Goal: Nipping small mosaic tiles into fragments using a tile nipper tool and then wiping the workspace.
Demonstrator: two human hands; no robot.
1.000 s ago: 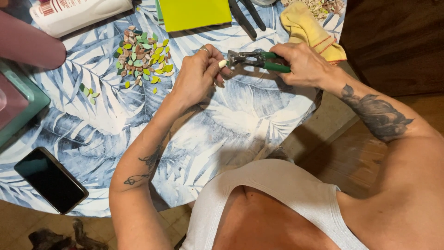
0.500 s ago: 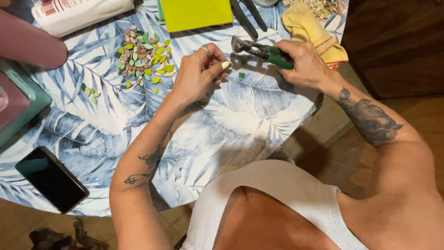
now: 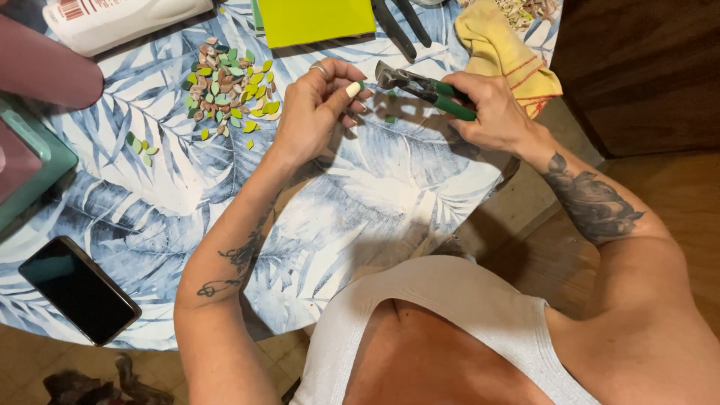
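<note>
A small pale leaf-shaped tile piece is being pinched between the fingertips of the left hand, above the leaf-patterned cloth of the desk. A pair of green-handled nippers is being gripped by the right hand, closed around the handles, with the metal head being pointed left toward the piece but kept just apart from it. A heap of green, yellow and brown tile pieces is being kept to the far left of the hands. A yellow cloth is lying far right, and a dark phone near left.
</note>
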